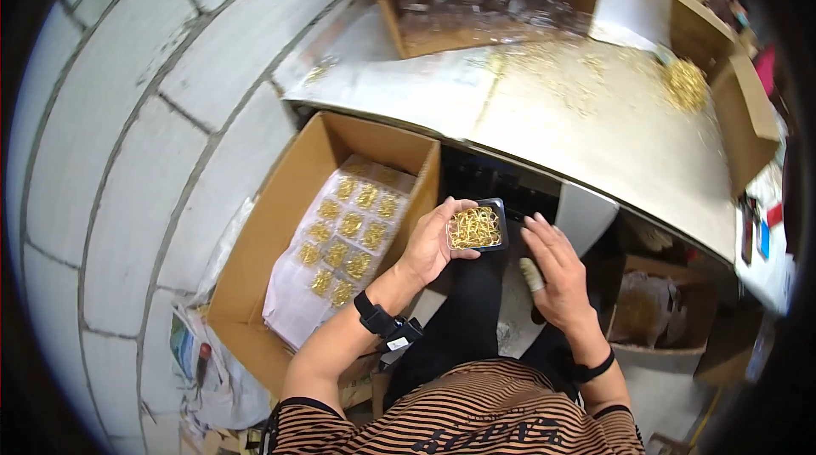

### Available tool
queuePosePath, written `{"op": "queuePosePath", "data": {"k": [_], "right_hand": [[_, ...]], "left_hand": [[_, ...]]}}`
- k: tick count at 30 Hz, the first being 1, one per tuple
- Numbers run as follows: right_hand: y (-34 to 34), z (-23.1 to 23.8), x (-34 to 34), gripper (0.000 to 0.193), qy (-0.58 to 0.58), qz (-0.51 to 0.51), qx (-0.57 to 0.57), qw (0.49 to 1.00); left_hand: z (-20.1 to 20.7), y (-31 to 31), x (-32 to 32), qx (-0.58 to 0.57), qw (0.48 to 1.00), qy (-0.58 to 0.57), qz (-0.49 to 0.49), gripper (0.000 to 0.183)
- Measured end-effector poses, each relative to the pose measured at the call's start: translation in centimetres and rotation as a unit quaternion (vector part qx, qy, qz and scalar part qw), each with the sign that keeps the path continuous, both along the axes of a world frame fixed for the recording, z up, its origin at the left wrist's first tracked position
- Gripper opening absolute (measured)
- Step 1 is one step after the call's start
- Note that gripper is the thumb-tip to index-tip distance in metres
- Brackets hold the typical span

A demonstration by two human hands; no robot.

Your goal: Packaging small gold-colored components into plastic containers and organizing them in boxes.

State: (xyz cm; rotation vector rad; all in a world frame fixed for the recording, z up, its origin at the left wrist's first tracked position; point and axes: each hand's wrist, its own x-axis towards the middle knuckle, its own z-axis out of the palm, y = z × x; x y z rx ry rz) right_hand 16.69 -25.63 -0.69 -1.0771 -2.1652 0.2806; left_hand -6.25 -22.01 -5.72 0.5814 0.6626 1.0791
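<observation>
My left hand (pixel 427 244) holds a small clear plastic box (pixel 504 224) over my lap, thumb along one side and fingers beneath. Small gold-coloured curved metal pieces (pixel 474 227), like hooks or rings, fill it in a tangle. To the right of the box is my right hand (pixel 558 278), apart from it, fingers stretched out and holding nothing. A pale wrap (pixel 532 275) covers one of its fingers. In the open cardboard carton (pixel 246 281) at my left, several packs (pixel 351 224) of similar gold pieces lie in rows on a white sheet (pixel 289 302).
A worktable (pixel 544 132) stands ahead, with a heap of gold pieces (pixel 685 85) at its right. At its back, a cardboard box (pixel 387 5) holds clear plastic boxes (pixel 484 5). Another carton (pixel 671 344) sits under the table. A block wall (pixel 161 166) stands left.
</observation>
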Motion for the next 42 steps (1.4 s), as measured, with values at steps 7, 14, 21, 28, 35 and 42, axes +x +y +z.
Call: {"op": "queuePosePath", "data": {"k": [7, 14, 21, 28, 35, 42], "right_hand": [[1.2, -2.1, -1.7, 0.046, -0.028, 0.049, -0.113, 0.992], [3.7, 0.1, -6.9, 0.051, -0.038, 0.129, -0.023, 0.991], [5.7, 0.9, -15.8, 0.057, -0.071, 0.214, 0.040, 0.973], [5.8, -0.3, -17.4, 0.054, -0.131, 0.214, 0.042, 0.967], [5.4, -0.7, -18.2, 0.058, -0.176, 0.214, 0.033, 0.960], [5.7, -1.0, -19.0, 0.059, -0.144, 0.254, -0.006, 0.956]], "left_hand": [[0.4, -0.5, -8.5, 0.011, 0.996, 0.049, 0.072, 0.040], [0.8, -1.3, -11.6, -0.050, 0.972, 0.165, 0.161, 0.035], [2.6, -1.1, -10.2, -0.074, 0.985, 0.059, 0.146, 0.036], [2.6, -1.8, -10.7, -0.040, 0.981, 0.055, 0.183, 0.032], [1.3, -1.8, -12.0, -0.059, 0.981, 0.073, 0.170, 0.029], [1.5, -2.3, -13.0, -0.077, 0.976, 0.054, 0.197, 0.031]]}}
